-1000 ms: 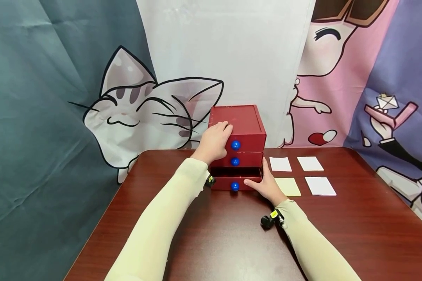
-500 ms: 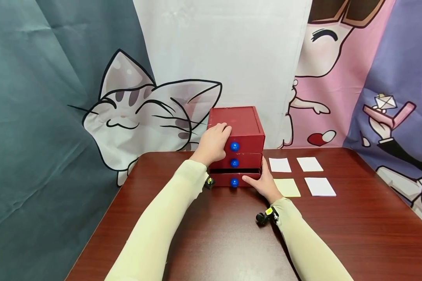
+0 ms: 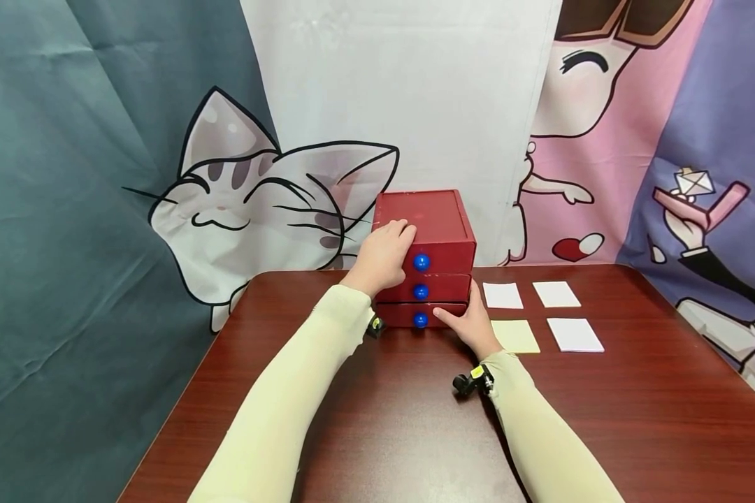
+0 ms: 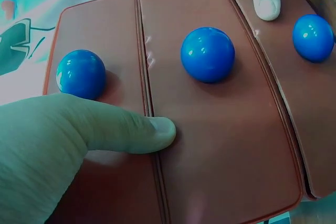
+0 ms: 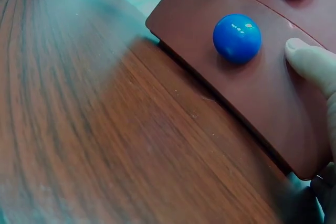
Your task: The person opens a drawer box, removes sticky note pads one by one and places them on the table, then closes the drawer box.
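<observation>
A red drawer cabinet (image 3: 424,213) with three stacked drawers stands at the table's back; each drawer has a round blue knob. My left hand (image 3: 380,258) holds its upper left corner, fingers over the top edge. In the left wrist view, the left thumb lies across the seam between the top drawer and the middle drawer (image 4: 220,129). My right hand (image 3: 475,325) is at the lower right corner, its straight thumb pressing the front of the bottom drawer (image 5: 252,93). Its other fingers extend along the cabinet's right side, partly hidden. The bottom drawer sits flush or nearly so.
Right of the cabinet lie three white paper pads, one of them at the near right (image 3: 575,335), and a yellow pad (image 3: 517,337). The brown table (image 3: 390,419) extends in front. A printed curtain (image 3: 465,91) hangs behind.
The bottom drawer has slid back into the cabinet, its dark gap narrowing until no longer visible. My right hand moved slightly away from me with it; my left hand stayed in place.
</observation>
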`<state>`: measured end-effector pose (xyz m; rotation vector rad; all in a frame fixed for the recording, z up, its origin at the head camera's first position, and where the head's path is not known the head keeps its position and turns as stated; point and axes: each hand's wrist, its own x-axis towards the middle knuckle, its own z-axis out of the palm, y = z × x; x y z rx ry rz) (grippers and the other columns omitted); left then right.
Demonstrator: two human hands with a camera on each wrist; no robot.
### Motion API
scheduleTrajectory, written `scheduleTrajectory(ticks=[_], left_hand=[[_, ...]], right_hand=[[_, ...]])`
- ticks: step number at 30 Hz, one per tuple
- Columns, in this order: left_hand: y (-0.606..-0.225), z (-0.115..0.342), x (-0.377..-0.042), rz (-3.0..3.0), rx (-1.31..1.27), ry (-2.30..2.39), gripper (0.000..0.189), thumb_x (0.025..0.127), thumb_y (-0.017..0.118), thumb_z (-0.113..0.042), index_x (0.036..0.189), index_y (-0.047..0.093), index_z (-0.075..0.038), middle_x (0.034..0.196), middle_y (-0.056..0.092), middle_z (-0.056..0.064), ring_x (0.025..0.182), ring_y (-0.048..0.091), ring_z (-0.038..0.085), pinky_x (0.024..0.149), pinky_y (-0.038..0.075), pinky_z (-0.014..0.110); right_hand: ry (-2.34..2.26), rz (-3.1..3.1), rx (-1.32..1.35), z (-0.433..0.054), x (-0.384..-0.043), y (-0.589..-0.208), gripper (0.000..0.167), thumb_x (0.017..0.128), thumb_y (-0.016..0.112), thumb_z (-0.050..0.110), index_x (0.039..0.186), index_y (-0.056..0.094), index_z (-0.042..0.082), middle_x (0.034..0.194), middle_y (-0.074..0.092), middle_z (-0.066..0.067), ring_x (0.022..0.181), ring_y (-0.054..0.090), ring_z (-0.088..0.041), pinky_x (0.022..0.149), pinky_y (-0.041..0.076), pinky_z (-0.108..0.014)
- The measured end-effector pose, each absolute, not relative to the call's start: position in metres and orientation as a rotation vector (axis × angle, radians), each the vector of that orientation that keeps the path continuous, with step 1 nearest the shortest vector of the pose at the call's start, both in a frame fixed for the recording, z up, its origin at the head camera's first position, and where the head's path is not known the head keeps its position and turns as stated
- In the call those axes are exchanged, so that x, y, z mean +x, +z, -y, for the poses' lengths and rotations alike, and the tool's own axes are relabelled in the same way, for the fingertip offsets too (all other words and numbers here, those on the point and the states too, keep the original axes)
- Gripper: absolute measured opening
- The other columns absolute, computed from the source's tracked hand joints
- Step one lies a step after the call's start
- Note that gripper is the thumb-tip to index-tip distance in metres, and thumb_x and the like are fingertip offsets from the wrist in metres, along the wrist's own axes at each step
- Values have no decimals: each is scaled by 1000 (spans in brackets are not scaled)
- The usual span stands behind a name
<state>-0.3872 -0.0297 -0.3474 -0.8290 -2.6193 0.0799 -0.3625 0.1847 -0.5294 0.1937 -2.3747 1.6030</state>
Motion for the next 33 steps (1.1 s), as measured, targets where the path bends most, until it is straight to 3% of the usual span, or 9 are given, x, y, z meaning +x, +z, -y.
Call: scheduleTrajectory(ticks=[9, 19, 33], left_hand=[[-345, 29, -387, 2628, -843, 109, 69, 75, 85, -26, 132, 50, -11, 133, 54, 7, 122, 52, 24, 109, 44, 37], [-343, 29, -387, 2632, -859, 129, 66, 75, 87, -27, 127, 50, -11, 131, 55, 7, 124, 53, 25, 110, 43, 37], [-342, 28, -388, 2671, -840, 136, 74, 78, 85, -32, 137, 47, -9, 142, 52, 10, 136, 48, 29, 116, 36, 40]], right_hand=[[1588, 2376, 166, -184, -367, -531, 101, 82, 84, 44, 157, 21, 17, 144, 47, -14, 130, 49, -34, 111, 38, -56], [1504, 2402, 70, -180, -369, -529, 102, 80, 84, 48, 156, 24, 17, 142, 50, -13, 129, 50, -33, 111, 39, -54], [1466, 2421, 10, -179, -366, -528, 102, 80, 83, 52, 155, 25, 17, 142, 50, -14, 129, 51, -34, 110, 39, -54]])
